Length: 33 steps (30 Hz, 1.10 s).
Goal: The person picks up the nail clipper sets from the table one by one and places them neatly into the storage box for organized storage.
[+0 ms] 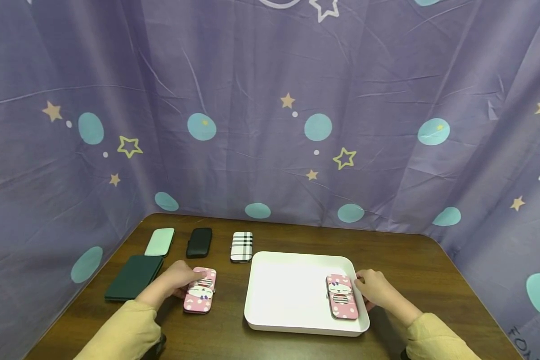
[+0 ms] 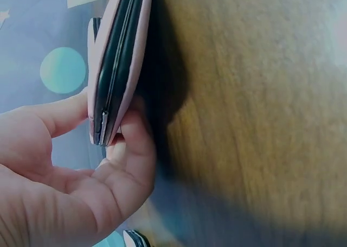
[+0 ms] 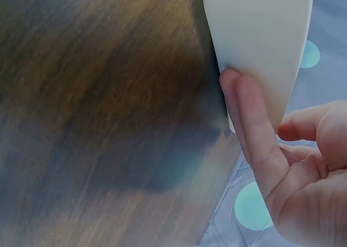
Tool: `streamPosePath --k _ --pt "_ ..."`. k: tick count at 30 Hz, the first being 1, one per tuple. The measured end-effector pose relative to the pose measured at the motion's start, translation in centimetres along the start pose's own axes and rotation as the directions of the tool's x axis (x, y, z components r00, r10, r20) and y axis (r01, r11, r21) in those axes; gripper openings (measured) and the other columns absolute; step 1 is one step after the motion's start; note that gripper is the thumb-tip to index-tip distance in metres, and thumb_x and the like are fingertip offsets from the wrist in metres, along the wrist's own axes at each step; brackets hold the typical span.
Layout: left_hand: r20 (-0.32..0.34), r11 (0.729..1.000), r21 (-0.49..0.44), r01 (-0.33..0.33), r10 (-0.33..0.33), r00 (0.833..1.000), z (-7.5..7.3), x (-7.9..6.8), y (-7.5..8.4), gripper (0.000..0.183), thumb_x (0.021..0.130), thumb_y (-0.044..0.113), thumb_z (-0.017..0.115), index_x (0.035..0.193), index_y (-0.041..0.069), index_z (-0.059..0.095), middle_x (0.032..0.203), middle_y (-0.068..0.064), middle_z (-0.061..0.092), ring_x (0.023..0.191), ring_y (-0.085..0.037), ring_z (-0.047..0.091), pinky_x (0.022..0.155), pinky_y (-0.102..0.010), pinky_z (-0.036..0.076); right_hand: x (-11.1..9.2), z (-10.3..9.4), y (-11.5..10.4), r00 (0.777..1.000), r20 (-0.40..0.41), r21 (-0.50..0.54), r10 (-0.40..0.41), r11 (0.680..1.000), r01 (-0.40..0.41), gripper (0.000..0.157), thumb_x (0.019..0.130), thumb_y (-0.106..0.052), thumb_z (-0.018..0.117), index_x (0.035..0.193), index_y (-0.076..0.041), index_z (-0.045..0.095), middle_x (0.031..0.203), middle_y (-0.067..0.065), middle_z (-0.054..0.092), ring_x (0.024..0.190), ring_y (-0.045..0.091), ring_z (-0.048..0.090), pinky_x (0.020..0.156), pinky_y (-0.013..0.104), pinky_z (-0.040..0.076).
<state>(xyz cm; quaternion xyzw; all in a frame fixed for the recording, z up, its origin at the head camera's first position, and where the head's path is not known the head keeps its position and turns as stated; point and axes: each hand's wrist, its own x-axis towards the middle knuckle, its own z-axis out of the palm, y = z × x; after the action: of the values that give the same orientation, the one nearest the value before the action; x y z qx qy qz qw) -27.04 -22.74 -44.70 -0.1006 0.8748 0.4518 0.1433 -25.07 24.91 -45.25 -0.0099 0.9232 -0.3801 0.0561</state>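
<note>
My left hand (image 1: 178,278) pinches a slim pink hinged case (image 1: 200,295) with a cartoon cat and white dots. In the left wrist view, the thumb is on one face of this case (image 2: 116,68) and the fingers on the other, with its dark metal-framed seam between. My right hand (image 1: 375,289) holds the right side of a white tray (image 1: 288,290). Its fingers lie along the outer wall (image 3: 265,51), and its thumb touches the rim in the right wrist view. A second pink cat case (image 1: 342,297) lies inside the tray, near that side.
Along the back left of the wooden table (image 1: 387,250) lie a mint case (image 1: 160,242), a black case (image 1: 200,243) and a white plaid case (image 1: 242,246). Beside my left forearm is a dark green flat folder (image 1: 135,278). A purple curtain (image 1: 261,125) hangs behind the table.
</note>
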Motion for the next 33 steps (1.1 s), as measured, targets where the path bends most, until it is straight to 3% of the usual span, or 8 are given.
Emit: streamPosePath --k 8,16,33 --pt "0.031 0.999 -0.023 0.022 -0.021 0.999 -0.2 -0.2 -0.2 0.019 0.092 0.012 0.057 0.082 -0.004 0.054 0.068 -0.008 0.058 0.062 -0.017 0.058 0.055 -0.033 0.054 0.0 0.1 0.2 1.000 -0.009 -0.016 -0.005 1.000 0.004 0.020 0.089 -0.001 0.051 0.102 0.011 0.060 0.074 0.013 0.065 0.045 0.021 0.062 0.039 0.032 0.051" --pt "0.047 0.999 -0.013 0.051 -0.050 0.998 -0.4 0.1 0.5 0.023 0.094 0.013 0.056 0.093 -0.010 0.052 0.075 -0.012 0.060 0.066 -0.019 0.060 0.058 -0.034 0.055 0.0 0.0 0.1 1.000 -0.005 -0.031 -0.003 1.000 0.002 0.021 0.089 -0.001 0.050 0.103 0.012 0.059 0.076 0.015 0.065 0.046 0.022 0.062 0.039 0.032 0.051" --pt "0.146 0.988 -0.152 -0.013 0.035 0.989 -0.3 0.1 4.0 0.027 0.093 0.018 0.057 0.094 -0.009 0.059 0.070 -0.006 0.062 0.062 -0.014 0.059 0.056 -0.028 0.054 0.2 0.0 0.2 1.000 0.007 -0.026 -0.002 1.000 0.003 0.024 0.090 -0.002 0.050 0.107 0.014 0.058 0.083 0.019 0.066 0.048 0.022 0.063 0.041 0.032 0.052"
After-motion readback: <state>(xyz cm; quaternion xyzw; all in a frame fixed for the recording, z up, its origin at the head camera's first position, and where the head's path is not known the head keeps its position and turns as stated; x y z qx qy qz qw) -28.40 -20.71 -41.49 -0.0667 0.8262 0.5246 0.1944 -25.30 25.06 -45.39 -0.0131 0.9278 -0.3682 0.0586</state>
